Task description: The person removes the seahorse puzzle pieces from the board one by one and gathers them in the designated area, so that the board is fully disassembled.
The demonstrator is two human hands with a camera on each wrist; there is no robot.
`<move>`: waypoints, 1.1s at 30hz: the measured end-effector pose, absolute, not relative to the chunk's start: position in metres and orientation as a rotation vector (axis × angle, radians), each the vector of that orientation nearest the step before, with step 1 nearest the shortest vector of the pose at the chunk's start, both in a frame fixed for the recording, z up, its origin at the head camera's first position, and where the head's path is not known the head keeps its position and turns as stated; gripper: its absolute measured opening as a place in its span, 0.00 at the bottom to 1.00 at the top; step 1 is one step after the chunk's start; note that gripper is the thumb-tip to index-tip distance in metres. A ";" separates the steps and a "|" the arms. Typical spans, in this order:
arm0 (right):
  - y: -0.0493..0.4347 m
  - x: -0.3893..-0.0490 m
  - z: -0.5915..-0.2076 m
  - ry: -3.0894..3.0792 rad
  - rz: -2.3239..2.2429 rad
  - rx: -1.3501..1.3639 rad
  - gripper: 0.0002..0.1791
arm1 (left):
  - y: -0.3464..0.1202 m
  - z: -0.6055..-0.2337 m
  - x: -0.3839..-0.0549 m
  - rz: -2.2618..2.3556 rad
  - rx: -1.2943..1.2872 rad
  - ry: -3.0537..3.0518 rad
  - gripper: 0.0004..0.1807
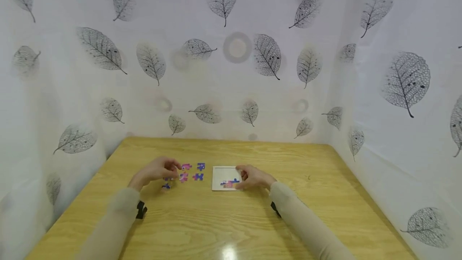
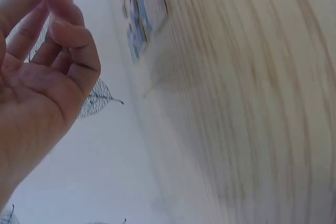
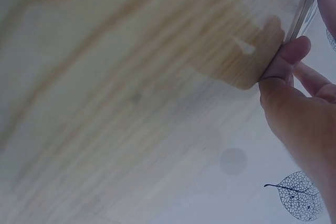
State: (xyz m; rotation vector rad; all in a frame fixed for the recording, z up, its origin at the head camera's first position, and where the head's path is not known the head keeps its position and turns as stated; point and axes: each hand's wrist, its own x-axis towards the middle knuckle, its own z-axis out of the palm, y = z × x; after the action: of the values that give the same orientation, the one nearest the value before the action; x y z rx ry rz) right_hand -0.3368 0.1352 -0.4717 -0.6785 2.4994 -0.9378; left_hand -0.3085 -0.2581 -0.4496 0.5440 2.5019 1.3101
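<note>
My left hand point(image 1: 159, 171) hovers at the left of several loose jigsaw pieces, its fingers loosely curled. No piece shows between those fingers in the left wrist view. Beside its fingertips lie a pink piece point(image 1: 183, 177) and another pink piece point(image 1: 186, 166); a blue piece point(image 1: 198, 177) sits farther right. A dark blue piece point(image 1: 166, 186) lies below the hand, partly in its shadow. With thumb and fingers, my right hand point(image 1: 255, 177) grips the right edge of a white square puzzle tray point(image 1: 221, 173). Joined colourful pieces point(image 1: 229, 183) fill part of the tray's lower side, partly behind the hand.
The wooden table point(image 1: 202, 220) spreads out around the pieces and tray. White curtains point(image 1: 231, 83) printed with grey leaves hang along its back and both sides. A black wrist strap point(image 1: 141, 210) circles the left sleeve.
</note>
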 end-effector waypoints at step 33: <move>0.137 -0.336 -0.472 2.490 -0.958 -0.654 0.41 | -0.151 -0.457 -0.318 1.345 0.690 2.398 0.15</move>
State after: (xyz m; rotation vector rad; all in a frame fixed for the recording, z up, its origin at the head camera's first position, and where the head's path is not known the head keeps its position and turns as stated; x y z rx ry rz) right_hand -0.3357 0.1368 -0.4724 -0.6537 2.4901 -0.9584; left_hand -0.3183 -0.1511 -0.4566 0.6901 2.3977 1.3451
